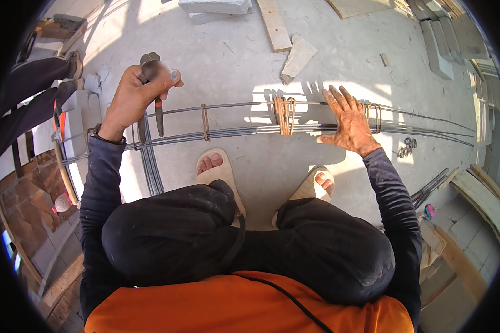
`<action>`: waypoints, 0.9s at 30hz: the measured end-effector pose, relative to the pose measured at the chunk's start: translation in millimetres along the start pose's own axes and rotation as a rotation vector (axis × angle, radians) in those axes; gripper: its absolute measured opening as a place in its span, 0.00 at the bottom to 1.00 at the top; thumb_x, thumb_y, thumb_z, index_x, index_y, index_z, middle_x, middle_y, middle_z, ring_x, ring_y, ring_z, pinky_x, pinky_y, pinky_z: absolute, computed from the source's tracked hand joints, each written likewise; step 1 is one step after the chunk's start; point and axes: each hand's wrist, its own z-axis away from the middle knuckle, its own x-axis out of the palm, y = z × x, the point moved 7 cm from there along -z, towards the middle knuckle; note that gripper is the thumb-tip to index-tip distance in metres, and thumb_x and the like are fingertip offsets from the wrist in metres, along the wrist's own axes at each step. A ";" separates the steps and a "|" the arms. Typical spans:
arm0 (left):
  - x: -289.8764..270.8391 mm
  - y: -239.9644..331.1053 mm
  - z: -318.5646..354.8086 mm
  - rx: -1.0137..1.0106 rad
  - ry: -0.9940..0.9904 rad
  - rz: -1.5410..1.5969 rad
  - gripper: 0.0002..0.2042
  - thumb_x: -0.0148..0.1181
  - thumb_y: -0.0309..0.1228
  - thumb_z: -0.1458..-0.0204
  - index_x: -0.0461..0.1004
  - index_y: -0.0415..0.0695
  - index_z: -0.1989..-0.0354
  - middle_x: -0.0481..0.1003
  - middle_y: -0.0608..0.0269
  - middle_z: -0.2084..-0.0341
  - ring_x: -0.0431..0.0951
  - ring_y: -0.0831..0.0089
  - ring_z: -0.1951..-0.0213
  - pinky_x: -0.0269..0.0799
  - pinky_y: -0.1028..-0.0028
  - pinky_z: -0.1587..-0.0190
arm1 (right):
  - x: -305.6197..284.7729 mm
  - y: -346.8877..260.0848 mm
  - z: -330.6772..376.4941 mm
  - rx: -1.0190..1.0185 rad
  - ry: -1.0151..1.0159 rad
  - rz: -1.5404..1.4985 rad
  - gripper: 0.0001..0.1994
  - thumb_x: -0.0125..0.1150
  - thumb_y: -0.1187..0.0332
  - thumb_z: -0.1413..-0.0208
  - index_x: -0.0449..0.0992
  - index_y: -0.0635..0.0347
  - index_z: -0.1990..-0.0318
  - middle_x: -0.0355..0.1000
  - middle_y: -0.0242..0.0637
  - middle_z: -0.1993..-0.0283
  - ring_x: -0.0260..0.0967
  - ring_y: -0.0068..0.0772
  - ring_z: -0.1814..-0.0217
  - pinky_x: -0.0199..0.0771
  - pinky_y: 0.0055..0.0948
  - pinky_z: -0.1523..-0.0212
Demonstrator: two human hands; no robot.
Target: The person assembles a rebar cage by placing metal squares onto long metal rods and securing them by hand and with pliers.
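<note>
My left hand (132,95) is closed round a pair of pincers (159,119), jaws up and one dark handle with a red band pointing down. Long thin steel rebars (239,132) run left to right before my feet. My right hand (351,123) is spread over them with nothing in it, fingers pointing away from me; whether it touches the bars I cannot tell. Beside it a bunch of rust-brown stirrups (285,116) sits around the bars. A single stirrup (205,122) stands farther left, and more stirrups (378,119) show just right of my right hand.
Small dark wire pieces (408,147) lie on the concrete floor at right. A plank (274,25) and a broken slab piece (299,58) lie ahead. Pale blocks (439,50) are stacked far right. Another person's legs (36,83) are at far left. More bars (151,169) cross near my left foot.
</note>
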 end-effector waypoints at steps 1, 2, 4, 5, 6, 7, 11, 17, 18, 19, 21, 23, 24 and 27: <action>3.1 -0.1 0.6 -0.011 -0.017 -0.005 0.18 0.69 0.44 0.34 0.84 0.40 0.67 0.77 0.69 0.77 0.71 0.83 0.75 0.67 0.76 0.71 | 6.0 -32.2 -12.9 -0.107 0.028 -0.054 0.70 0.84 0.36 0.61 0.43 0.43 0.14 0.46 0.42 0.13 0.35 0.52 0.09 0.39 0.59 0.12; 5.5 0.6 0.7 -0.017 -0.031 -0.012 0.17 0.68 0.43 0.34 0.83 0.40 0.67 0.79 0.69 0.75 0.72 0.83 0.74 0.68 0.76 0.70 | 12.5 -58.0 -24.2 -0.179 0.037 -0.059 0.70 0.83 0.35 0.60 0.42 0.43 0.14 0.47 0.41 0.13 0.34 0.50 0.09 0.36 0.58 0.12; 8.8 5.3 2.7 0.008 -0.030 -0.036 0.19 0.69 0.46 0.35 0.85 0.40 0.65 0.76 0.70 0.78 0.71 0.82 0.76 0.67 0.76 0.72 | 23.6 -87.5 -39.4 -0.226 0.023 -0.049 0.67 0.84 0.38 0.57 0.44 0.46 0.15 0.50 0.43 0.14 0.39 0.50 0.10 0.36 0.58 0.12; 10.4 9.4 4.0 0.039 -0.041 -0.043 0.20 0.69 0.48 0.35 0.87 0.40 0.64 0.75 0.71 0.80 0.71 0.82 0.77 0.67 0.76 0.73 | 27.5 -90.1 -44.9 -0.197 0.000 -0.042 0.66 0.83 0.39 0.57 0.45 0.46 0.15 0.52 0.44 0.15 0.42 0.51 0.11 0.37 0.58 0.12; 11.1 10.1 5.1 0.023 -0.044 -0.061 0.20 0.69 0.48 0.35 0.87 0.40 0.64 0.74 0.71 0.80 0.71 0.82 0.77 0.67 0.76 0.73 | 32.3 -93.1 -48.8 -0.176 -0.030 -0.055 0.65 0.83 0.40 0.56 0.46 0.47 0.15 0.54 0.45 0.16 0.45 0.51 0.12 0.38 0.58 0.12; 12.4 12.2 6.0 0.034 -0.053 -0.070 0.20 0.69 0.48 0.35 0.87 0.40 0.64 0.74 0.71 0.80 0.70 0.82 0.77 0.67 0.76 0.73 | 36.3 -90.8 -51.6 -0.131 -0.065 -0.033 0.64 0.83 0.41 0.55 0.47 0.47 0.16 0.56 0.45 0.18 0.47 0.52 0.13 0.39 0.58 0.12; 12.1 14.3 6.3 0.036 -0.029 -0.139 0.20 0.69 0.48 0.35 0.87 0.40 0.64 0.73 0.71 0.82 0.70 0.82 0.78 0.67 0.77 0.74 | 33.3 -81.7 -45.0 -0.151 -0.009 -0.046 0.59 0.81 0.45 0.51 0.49 0.49 0.16 0.61 0.46 0.20 0.53 0.53 0.16 0.42 0.58 0.13; 5.2 8.1 8.5 -0.040 -0.052 -0.205 0.17 0.68 0.45 0.35 0.86 0.40 0.63 0.79 0.68 0.75 0.72 0.83 0.75 0.69 0.77 0.70 | 36.8 -34.5 -26.5 0.014 -0.047 -0.012 0.62 0.85 0.48 0.56 0.49 0.48 0.16 0.60 0.51 0.21 0.55 0.60 0.17 0.42 0.58 0.13; 2.7 5.4 10.5 -0.066 -0.048 -0.228 0.18 0.69 0.45 0.36 0.87 0.40 0.64 0.78 0.67 0.77 0.73 0.81 0.75 0.70 0.74 0.71 | 36.0 -23.7 -21.5 0.051 -0.036 -0.011 0.62 0.86 0.47 0.57 0.51 0.48 0.17 0.60 0.51 0.21 0.55 0.60 0.17 0.43 0.58 0.13; 0.6 -1.1 13.2 -0.144 -0.053 -0.321 0.18 0.70 0.45 0.37 0.87 0.39 0.64 0.78 0.67 0.78 0.73 0.79 0.75 0.70 0.72 0.70 | 34.4 -14.2 -18.1 0.046 -0.037 0.015 0.60 0.85 0.48 0.56 0.53 0.48 0.17 0.59 0.51 0.20 0.54 0.60 0.17 0.45 0.59 0.14; 2.0 -11.3 16.4 -0.228 -0.105 -0.479 0.19 0.72 0.45 0.39 0.87 0.37 0.63 0.77 0.65 0.79 0.74 0.76 0.75 0.72 0.69 0.70 | 29.7 8.3 -9.1 0.109 -0.045 0.079 0.57 0.85 0.48 0.55 0.55 0.47 0.18 0.60 0.49 0.20 0.55 0.58 0.17 0.46 0.59 0.14; 14.0 -18.0 23.1 -0.176 -0.140 -0.719 0.17 0.73 0.43 0.41 0.87 0.37 0.62 0.80 0.49 0.79 0.81 0.53 0.75 0.78 0.58 0.63 | 25.6 26.7 1.4 0.154 -0.070 0.104 0.56 0.85 0.49 0.55 0.56 0.45 0.19 0.61 0.45 0.20 0.54 0.54 0.16 0.46 0.60 0.14; 21.7 -25.2 26.6 -0.181 -0.197 -0.827 0.17 0.72 0.43 0.42 0.87 0.38 0.62 0.81 0.47 0.77 0.83 0.50 0.72 0.79 0.56 0.61 | 22.4 33.5 3.8 0.155 -0.079 0.104 0.56 0.85 0.49 0.55 0.57 0.45 0.19 0.61 0.43 0.20 0.54 0.53 0.16 0.46 0.60 0.14; 49.5 -48.0 35.4 -0.175 -0.318 -1.024 0.16 0.70 0.43 0.42 0.87 0.39 0.63 0.83 0.45 0.72 0.86 0.46 0.65 0.81 0.53 0.58 | 12.1 35.2 13.4 0.146 -0.047 0.150 0.58 0.85 0.46 0.55 0.54 0.41 0.18 0.57 0.40 0.17 0.49 0.51 0.14 0.46 0.62 0.14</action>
